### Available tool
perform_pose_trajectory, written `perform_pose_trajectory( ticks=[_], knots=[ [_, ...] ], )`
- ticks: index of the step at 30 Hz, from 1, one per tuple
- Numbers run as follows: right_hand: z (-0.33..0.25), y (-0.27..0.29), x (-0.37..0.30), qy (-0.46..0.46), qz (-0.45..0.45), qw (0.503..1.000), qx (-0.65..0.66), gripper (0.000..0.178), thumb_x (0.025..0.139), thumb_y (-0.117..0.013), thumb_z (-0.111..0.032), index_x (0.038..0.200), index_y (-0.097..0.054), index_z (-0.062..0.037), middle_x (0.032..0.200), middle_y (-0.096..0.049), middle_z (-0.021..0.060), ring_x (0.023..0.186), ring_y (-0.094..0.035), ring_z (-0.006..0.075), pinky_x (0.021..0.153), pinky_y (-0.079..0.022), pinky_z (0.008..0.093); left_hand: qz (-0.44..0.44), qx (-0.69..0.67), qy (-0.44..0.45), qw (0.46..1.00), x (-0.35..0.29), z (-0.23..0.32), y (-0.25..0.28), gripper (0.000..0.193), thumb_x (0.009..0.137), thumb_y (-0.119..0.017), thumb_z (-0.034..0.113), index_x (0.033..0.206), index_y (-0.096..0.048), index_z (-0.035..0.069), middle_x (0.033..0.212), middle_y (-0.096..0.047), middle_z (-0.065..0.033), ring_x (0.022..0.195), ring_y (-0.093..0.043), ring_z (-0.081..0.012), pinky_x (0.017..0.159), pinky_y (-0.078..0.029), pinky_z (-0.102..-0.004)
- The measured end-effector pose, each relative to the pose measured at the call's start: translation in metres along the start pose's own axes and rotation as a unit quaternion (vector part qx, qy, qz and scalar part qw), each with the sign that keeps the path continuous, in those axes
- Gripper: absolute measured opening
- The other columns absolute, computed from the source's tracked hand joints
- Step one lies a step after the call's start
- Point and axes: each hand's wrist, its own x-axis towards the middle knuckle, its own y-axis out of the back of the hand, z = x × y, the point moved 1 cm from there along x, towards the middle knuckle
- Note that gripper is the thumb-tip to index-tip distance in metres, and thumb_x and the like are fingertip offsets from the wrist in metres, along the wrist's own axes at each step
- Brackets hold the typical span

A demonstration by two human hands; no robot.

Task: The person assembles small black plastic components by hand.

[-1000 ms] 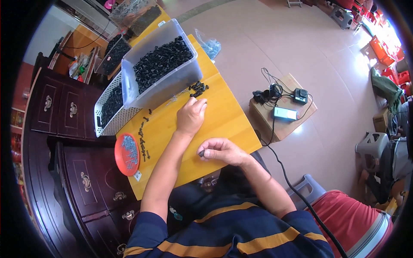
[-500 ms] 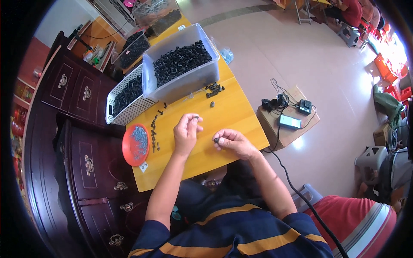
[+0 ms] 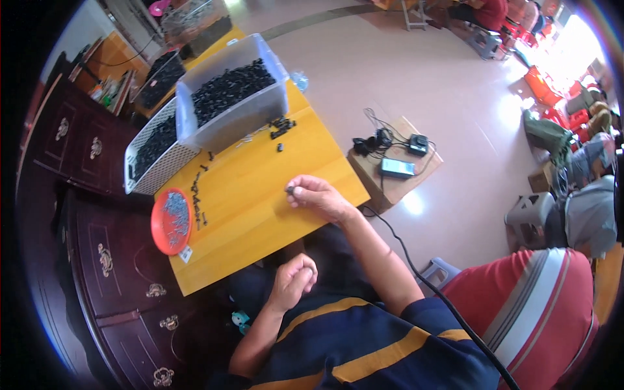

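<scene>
My right hand point(image 3: 318, 197) is above the near part of the yellow table point(image 3: 253, 214), pinching a small black part point(image 3: 290, 190) between thumb and fingers. Drawn back off the table edge, my left hand point(image 3: 294, 283) hovers over my lap, its fingers curled closed; whatever they may hold is hidden. Beyond my right hand lies a single small black piece point(image 3: 280, 147), near a little pile of black parts point(image 3: 282, 127). A row of black screw-like pieces point(image 3: 196, 195) runs along the left side, beside a red plate point(image 3: 157, 229) of small silvery-blue pieces point(image 3: 175, 211).
A clear bin point(image 3: 231, 127) full of black parts and a white perforated basket point(image 3: 166, 170) stand at the table's far left. Dark wooden drawers point(image 3: 97, 221) flank the left. At right are a cardboard box point(image 3: 390, 185) with electronics and a black cable point(image 3: 416, 257).
My left hand has drawn back from above the table to my lap, and its fingers have closed. My right hand still pinches the black part. The whole view has shifted.
</scene>
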Motion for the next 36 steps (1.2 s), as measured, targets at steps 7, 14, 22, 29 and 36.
perform_pose_trajectory(
  ticks=[7, 14, 22, 29, 36],
  knots=[
    [0.005, 0.004, 0.009, -0.006, -0.032, 0.999, 0.023, 0.019, 0.103, -0.062, -0.017, 0.118, -0.062, -0.0041, 0.101, -0.066, 0.0041, 0.091, -0.063, 0.0133, 0.086, -0.051, 0.0268, -0.020, -0.154, 0.013, 0.988, 0.000, 0.012, -0.002, 0.014, 0.096, -0.047, 0.006, 0.097, -0.061, 0.002, 0.108, -0.071, -0.0168, 0.072, -0.064, -0.0121, 0.068, -0.053, -0.0267],
    [0.002, 0.007, 0.001, -0.003, -0.016, 1.000, -0.010, 0.017, 0.103, -0.062, -0.016, 0.115, -0.062, -0.0044, 0.098, -0.065, 0.0027, 0.090, -0.062, 0.0134, 0.086, -0.051, 0.0274, -0.303, 0.025, -0.223, 0.926, 0.008, 0.151, -0.090, 0.002, 0.086, -0.063, 0.003, 0.085, -0.064, 0.004, 0.092, -0.071, -0.0124, 0.072, -0.066, -0.0224, 0.065, -0.053, -0.0329],
    [0.002, -0.004, 0.004, -0.014, -0.023, 1.000, 0.009, 0.018, 0.104, -0.062, -0.017, 0.117, -0.062, -0.0036, 0.101, -0.065, 0.0025, 0.092, -0.062, 0.0114, 0.087, -0.051, 0.0253, -0.259, 0.142, -0.120, 0.948, 0.016, 0.099, -0.061, 0.002, 0.085, -0.065, 0.005, 0.085, -0.063, 0.004, 0.076, -0.064, -0.0096, 0.066, -0.065, -0.0228, 0.061, -0.051, -0.0307],
    [-0.006, -0.007, 0.006, -0.015, 0.004, 1.000, 0.001, 0.016, 0.104, -0.061, -0.016, 0.116, -0.062, -0.0046, 0.104, -0.063, 0.0024, 0.095, -0.061, 0.0113, 0.089, -0.050, 0.0266, -0.234, 0.219, -0.273, 0.907, 0.019, 0.154, -0.056, 0.010, 0.088, -0.066, 0.013, 0.086, -0.061, 0.005, 0.074, -0.058, -0.0111, 0.067, -0.065, -0.0255, 0.060, -0.054, -0.0338],
    [-0.010, -0.005, 0.000, -0.007, 0.031, 0.999, -0.006, 0.012, 0.104, -0.060, -0.011, 0.114, -0.062, -0.0046, 0.101, -0.063, 0.0032, 0.092, -0.060, 0.0138, 0.087, -0.049, 0.0278, -0.338, 0.144, -0.406, 0.836, 0.010, 0.221, -0.090, 0.071, 0.071, -0.085, 0.067, 0.096, -0.068, 0.002, 0.078, -0.062, -0.0164, 0.082, -0.065, -0.0195, 0.070, -0.048, -0.0313]
  ],
)
